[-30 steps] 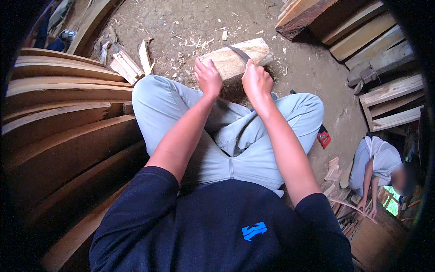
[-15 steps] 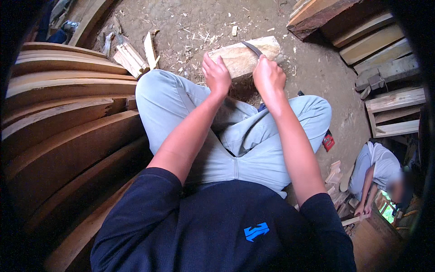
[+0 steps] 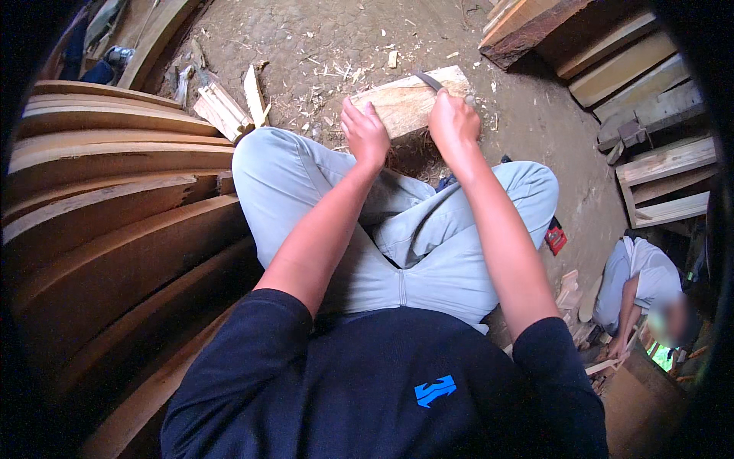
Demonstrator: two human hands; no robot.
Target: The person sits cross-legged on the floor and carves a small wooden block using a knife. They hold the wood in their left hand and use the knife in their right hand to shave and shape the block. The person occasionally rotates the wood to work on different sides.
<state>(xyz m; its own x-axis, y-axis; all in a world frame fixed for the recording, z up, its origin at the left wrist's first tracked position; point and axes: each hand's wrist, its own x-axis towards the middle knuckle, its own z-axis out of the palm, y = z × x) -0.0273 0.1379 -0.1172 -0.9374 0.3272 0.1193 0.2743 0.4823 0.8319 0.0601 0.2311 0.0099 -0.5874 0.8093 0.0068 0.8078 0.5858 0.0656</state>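
My left hand (image 3: 365, 131) pressed flat on the block (image 3: 409, 103); my right (image 3: 453, 122) gripped a blade (image 3: 428, 79), probably a knife. The block looked stiff and heavy, best held at its near edge.

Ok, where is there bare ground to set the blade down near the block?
Open dirt floor lies beyond the wood block, bordered by split sticks on the left and stacked timber on the right. The right hand grips the blade. Crowded: curved planks on the left.
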